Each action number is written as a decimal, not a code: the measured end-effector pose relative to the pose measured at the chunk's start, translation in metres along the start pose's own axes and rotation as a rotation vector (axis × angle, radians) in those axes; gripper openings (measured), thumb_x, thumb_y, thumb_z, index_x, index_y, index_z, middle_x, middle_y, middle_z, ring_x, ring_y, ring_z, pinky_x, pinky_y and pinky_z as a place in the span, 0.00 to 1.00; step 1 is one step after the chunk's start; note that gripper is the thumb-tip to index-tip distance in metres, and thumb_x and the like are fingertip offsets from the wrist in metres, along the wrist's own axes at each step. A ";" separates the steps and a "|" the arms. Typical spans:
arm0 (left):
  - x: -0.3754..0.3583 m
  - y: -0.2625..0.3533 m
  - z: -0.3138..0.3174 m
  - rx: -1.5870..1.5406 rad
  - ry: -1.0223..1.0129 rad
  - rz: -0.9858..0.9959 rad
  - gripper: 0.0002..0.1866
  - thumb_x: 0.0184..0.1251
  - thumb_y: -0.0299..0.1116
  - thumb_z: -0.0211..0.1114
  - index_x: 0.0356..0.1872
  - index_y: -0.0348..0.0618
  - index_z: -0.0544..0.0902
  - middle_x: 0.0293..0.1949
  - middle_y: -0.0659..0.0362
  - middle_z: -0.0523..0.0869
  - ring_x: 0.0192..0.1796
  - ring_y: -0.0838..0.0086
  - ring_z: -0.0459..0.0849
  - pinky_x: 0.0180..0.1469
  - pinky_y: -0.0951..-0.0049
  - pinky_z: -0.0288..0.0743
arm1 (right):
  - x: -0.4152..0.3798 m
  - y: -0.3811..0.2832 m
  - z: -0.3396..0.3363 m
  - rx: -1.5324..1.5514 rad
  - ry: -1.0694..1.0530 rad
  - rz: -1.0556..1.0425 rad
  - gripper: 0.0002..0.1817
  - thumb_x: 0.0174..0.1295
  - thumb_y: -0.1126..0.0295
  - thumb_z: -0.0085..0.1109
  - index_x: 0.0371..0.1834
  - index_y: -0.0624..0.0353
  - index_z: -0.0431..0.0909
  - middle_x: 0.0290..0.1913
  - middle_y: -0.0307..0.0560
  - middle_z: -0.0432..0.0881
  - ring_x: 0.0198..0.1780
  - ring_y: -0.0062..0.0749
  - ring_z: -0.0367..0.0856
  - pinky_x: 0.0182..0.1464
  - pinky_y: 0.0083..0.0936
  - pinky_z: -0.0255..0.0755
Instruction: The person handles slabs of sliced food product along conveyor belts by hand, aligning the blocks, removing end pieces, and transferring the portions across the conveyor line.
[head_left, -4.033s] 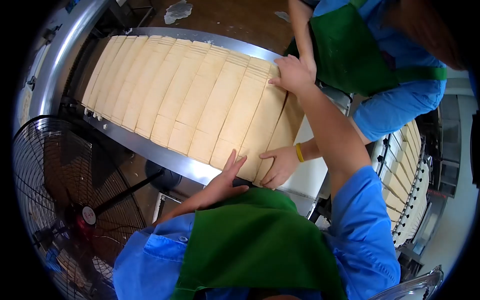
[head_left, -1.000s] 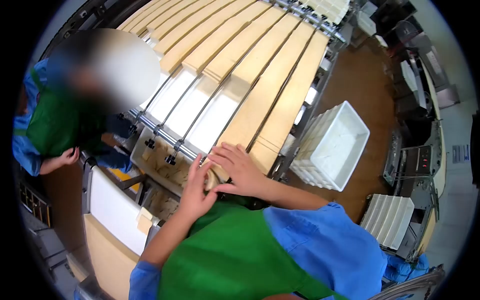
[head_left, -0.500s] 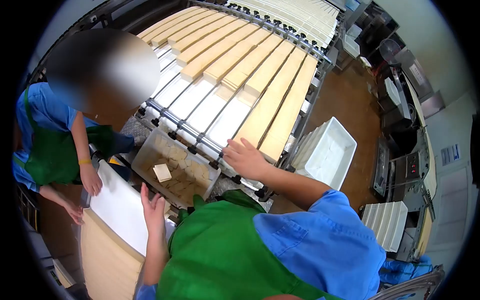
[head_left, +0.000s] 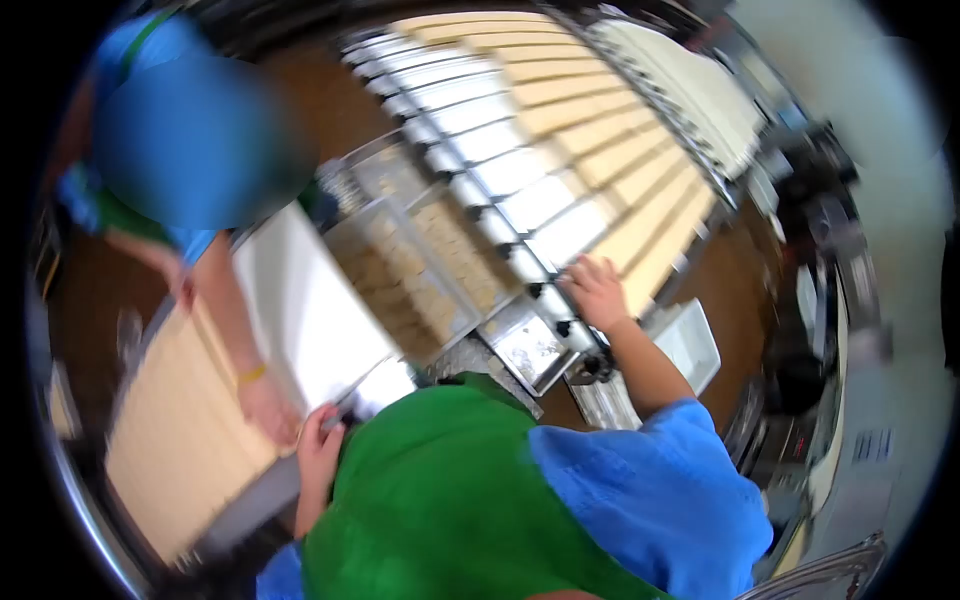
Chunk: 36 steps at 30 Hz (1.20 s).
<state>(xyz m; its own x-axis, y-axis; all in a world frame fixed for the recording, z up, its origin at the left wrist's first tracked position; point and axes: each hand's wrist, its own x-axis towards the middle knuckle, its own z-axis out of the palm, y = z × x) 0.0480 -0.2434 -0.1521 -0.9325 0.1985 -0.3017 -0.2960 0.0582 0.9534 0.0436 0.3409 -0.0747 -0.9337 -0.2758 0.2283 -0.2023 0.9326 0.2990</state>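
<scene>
Closest in, right hand: the person's right hand (head_left: 597,292), palm down with fingers loosely spread, is at the near left end of the pale strips (head_left: 625,245); blur hides whether it touches them.
Left hand: the person's left hand (head_left: 320,445) is curled at the near end of the white board (head_left: 300,275), just right of the pale slab (head_left: 180,430); whether it grips anything cannot be told.
Strip direction: side by side, right of the rail (head_left: 492,226); the nearest have their long axis from near left to far right, the farthest almost straight left to right, left ends staggered.
Slab direction: left of the board, its board-side edge running from far left to near right.
Co-worker: a banded hand (head_left: 268,405) is at the slab's right edge, near the person's left hand.
Bins: two bins (head_left: 436,268) of pale pieces, between board and rail.
Right side: a white crate (head_left: 705,345) beyond the right forearm.
</scene>
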 end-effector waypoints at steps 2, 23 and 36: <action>-0.010 0.012 -0.004 0.036 -0.004 0.009 0.23 0.72 0.24 0.64 0.66 0.37 0.74 0.56 0.58 0.82 0.44 0.81 0.82 0.47 0.81 0.78 | 0.003 0.005 0.005 -0.018 0.040 -0.029 0.15 0.58 0.66 0.58 0.49 0.45 0.84 0.59 0.39 0.78 0.69 0.45 0.72 0.66 0.60 0.62; -0.048 0.017 -0.087 0.173 0.104 -0.042 0.20 0.70 0.30 0.66 0.62 0.43 0.79 0.46 0.58 0.84 0.41 0.79 0.82 0.44 0.77 0.77 | 0.006 0.009 0.033 0.197 -0.100 0.454 0.33 0.68 0.62 0.60 0.77 0.47 0.64 0.76 0.62 0.64 0.75 0.59 0.63 0.75 0.48 0.57; -0.037 0.008 -0.138 0.117 0.092 -0.155 0.45 0.64 0.39 0.71 0.80 0.57 0.56 0.82 0.40 0.38 0.52 0.56 0.85 0.55 0.64 0.81 | 0.222 -0.224 -0.005 0.789 -0.040 0.012 0.36 0.63 0.70 0.63 0.74 0.65 0.61 0.75 0.58 0.63 0.77 0.49 0.59 0.78 0.41 0.50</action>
<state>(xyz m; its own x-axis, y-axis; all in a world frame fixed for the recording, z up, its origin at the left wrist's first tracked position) 0.0520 -0.3853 -0.1341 -0.8944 0.0883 -0.4384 -0.4160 0.1953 0.8881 -0.1167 0.0699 -0.0862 -0.9442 -0.2697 0.1891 -0.3275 0.8295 -0.4524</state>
